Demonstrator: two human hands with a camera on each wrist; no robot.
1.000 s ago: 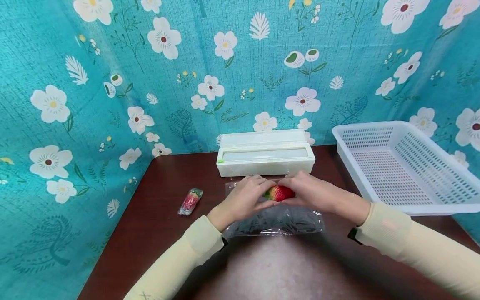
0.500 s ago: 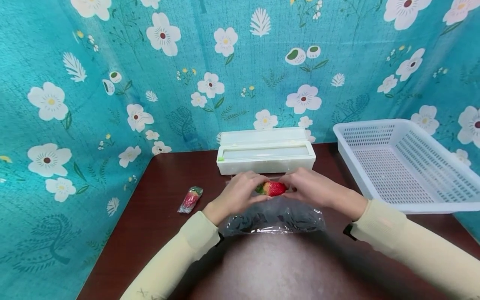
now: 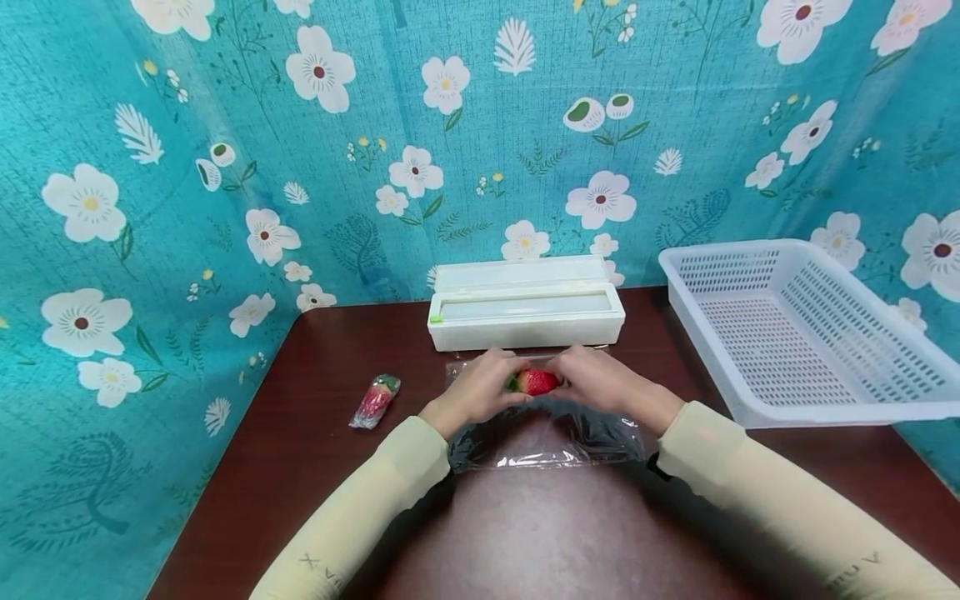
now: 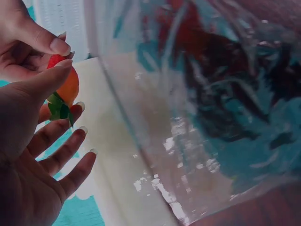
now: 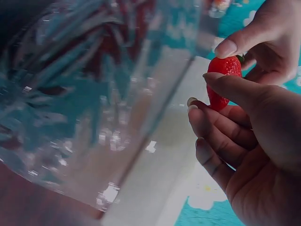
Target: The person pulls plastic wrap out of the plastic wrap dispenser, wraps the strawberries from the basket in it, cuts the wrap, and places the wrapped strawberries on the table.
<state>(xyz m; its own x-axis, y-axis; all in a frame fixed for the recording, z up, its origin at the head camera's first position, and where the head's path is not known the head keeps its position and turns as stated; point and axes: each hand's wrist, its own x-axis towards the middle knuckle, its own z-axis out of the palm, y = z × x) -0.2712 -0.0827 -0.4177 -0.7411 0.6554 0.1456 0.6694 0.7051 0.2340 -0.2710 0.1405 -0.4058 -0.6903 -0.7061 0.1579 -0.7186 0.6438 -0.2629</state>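
Strawberry (image 3: 534, 382), pinched between left hand (image 3: 480, 394) and right hand (image 3: 600, 385) above the cling film sheet (image 3: 547, 437), looks light, soft and bruisable, so gentle fingertip holds at both ends probably suit it.

no readable words, brands or numbers anywhere; only small dark marks, like "x" and "v", on the cream sleeves (image 3: 352, 533), too small to read for certain.
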